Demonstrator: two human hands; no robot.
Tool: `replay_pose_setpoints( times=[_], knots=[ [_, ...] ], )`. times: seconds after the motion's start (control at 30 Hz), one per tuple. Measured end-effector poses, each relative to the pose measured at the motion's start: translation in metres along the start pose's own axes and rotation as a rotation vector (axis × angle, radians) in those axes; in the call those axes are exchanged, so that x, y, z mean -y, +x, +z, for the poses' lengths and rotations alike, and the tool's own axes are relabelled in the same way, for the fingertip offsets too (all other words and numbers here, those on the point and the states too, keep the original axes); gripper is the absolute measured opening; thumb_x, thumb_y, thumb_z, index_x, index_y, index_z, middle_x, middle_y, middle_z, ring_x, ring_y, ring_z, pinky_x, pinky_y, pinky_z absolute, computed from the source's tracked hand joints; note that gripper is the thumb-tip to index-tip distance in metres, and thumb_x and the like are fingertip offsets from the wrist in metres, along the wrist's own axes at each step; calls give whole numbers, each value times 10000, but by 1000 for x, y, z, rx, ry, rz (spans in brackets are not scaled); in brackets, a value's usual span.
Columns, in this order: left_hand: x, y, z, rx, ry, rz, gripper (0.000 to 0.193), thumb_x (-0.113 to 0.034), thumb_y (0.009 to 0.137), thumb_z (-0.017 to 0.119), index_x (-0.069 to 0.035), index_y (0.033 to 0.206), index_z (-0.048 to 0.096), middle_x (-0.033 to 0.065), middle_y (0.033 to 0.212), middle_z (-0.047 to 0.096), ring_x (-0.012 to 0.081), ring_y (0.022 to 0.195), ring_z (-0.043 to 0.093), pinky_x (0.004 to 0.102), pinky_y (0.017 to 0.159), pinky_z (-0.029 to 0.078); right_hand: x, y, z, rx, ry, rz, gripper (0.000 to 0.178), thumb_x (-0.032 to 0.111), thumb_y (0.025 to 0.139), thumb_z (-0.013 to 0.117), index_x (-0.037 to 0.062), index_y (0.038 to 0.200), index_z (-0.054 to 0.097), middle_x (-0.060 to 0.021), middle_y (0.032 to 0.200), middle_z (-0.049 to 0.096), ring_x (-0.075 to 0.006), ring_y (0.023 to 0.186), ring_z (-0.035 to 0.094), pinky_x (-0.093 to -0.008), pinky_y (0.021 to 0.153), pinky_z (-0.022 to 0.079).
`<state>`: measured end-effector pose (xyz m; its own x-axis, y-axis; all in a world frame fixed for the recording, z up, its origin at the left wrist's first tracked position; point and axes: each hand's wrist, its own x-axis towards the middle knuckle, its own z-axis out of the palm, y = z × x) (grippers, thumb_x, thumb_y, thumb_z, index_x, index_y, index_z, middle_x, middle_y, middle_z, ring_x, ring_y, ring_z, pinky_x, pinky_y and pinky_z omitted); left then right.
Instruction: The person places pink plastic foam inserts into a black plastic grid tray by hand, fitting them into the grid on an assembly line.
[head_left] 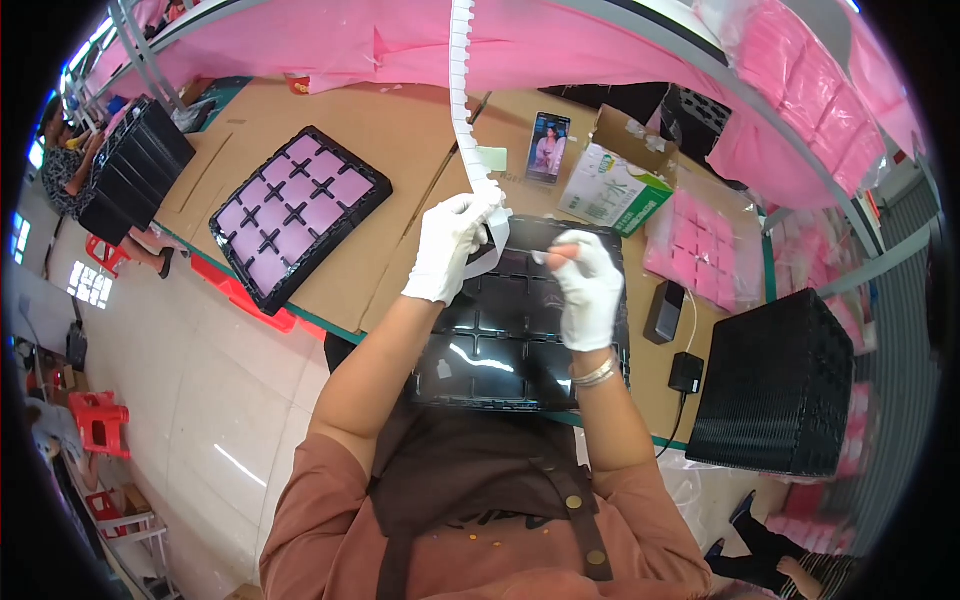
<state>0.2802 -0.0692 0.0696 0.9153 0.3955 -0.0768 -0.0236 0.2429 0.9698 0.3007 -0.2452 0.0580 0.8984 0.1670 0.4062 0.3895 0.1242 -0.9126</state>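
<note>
My left hand, in a white glove, is closed around a long white notched strip. The strip hangs down from above, and its lower end curls below my fingers. A pale green tag sticks out beside it. My right hand, also gloved but with bare fingertips, is pinched to the right of the strip, apart from it. A small whitish bit seems to show at its fingertips, too blurred to name. Under both hands lies a shiny black plastic tray with square compartments.
A black tray with pink sheets lies at the left on cardboard. At the right are a phone, an open carton, bagged pink sheets, a power bank, an adapter and stacked black trays. People are nearby.
</note>
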Motion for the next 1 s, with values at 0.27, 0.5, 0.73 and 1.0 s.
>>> replay_pose_setpoints(
  times=[0.27, 0.5, 0.73, 1.0],
  knots=[
    [-5, -6, -16, 97, 55, -46, 188, -194, 896, 636, -8, 911, 651, -18, 617, 511, 30, 507, 403, 176, 484, 315, -26, 48, -66, -199, -402, 65, 81, 79, 839, 659, 6, 874, 654, -22, 801, 659, -82, 736, 563, -236, 712, 458],
    [-12, -9, -20, 132, 52, -34, 196, -186, 848, 684, -1, 839, 622, 17, 687, 564, 39, 549, 474, 187, 487, 366, -58, 191, -116, -189, -1049, 4, 303, 121, 824, 630, 11, 1105, 645, -208, 982, 671, -319, 867, 659, -370, 786, 501],
    [-10, -14, -22, 76, 62, 5, 195, -221, 861, 660, -29, 843, 628, 16, 689, 600, 36, 559, 513, 173, 498, 340, 7, 59, 18, 343, -401, 32, 200, 181, 754, 716, 27, 854, 638, -108, 782, 621, -219, 707, 601, -320, 688, 483],
    [-13, -21, -22, 83, 143, 110, 180, -208, 861, 659, -30, 850, 637, 10, 668, 588, 34, 559, 460, 179, 513, 325, -7, 31, 43, 306, -376, 82, 141, 131, 751, 718, 31, 794, 628, -79, 678, 579, -180, 657, 574, -307, 630, 465]
  ],
)
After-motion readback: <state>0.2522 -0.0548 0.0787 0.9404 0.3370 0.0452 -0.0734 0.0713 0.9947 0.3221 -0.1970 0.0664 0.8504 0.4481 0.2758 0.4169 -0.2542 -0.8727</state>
